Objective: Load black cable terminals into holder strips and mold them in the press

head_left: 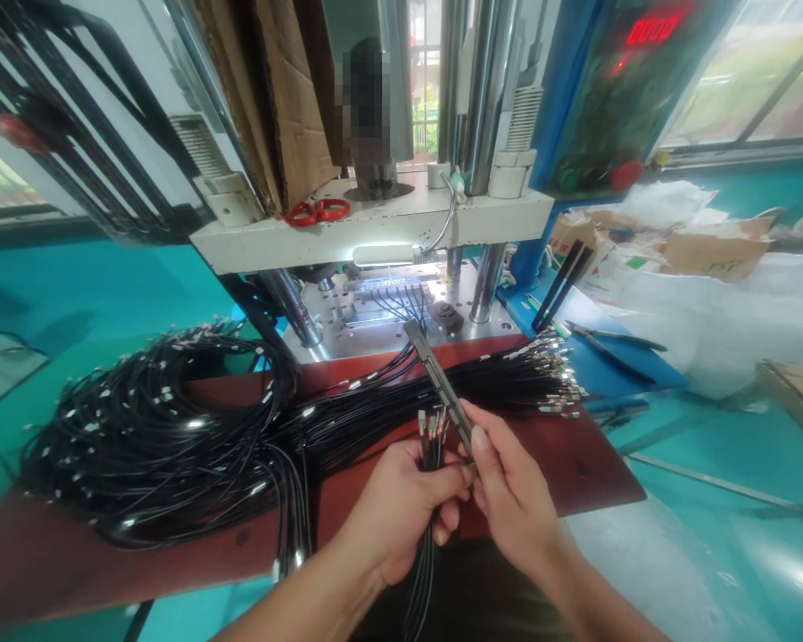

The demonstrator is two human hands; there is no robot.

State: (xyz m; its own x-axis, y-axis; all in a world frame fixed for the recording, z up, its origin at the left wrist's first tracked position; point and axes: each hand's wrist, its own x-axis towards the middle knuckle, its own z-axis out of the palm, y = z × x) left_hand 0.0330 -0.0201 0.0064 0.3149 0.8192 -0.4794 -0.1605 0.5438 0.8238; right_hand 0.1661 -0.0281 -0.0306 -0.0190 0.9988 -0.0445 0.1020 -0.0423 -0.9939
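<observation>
My left hand (408, 495) is closed around a small bunch of black cables (432, 437), their metal-tipped ends pointing up and their tails hanging below. In my right hand (509, 486) is a long, narrow grey metal bar (442, 383) with notches along it, tilted up to the left. The two hands almost meet, and the bar's lower end is beside the cable tips. Behind them a thick bundle of black cables (375, 415) lies across the red-brown board (575, 464). Cables also run into the lit metal fixture (388, 299) of the press.
A large coil of black cables (153, 428) lies at left. The press plate (375, 223) carries red-handled scissors (318, 212). Pliers-like tools (612, 348) rest on a blue surface at right, near white bags (742, 303). A control box (608, 107) stands behind.
</observation>
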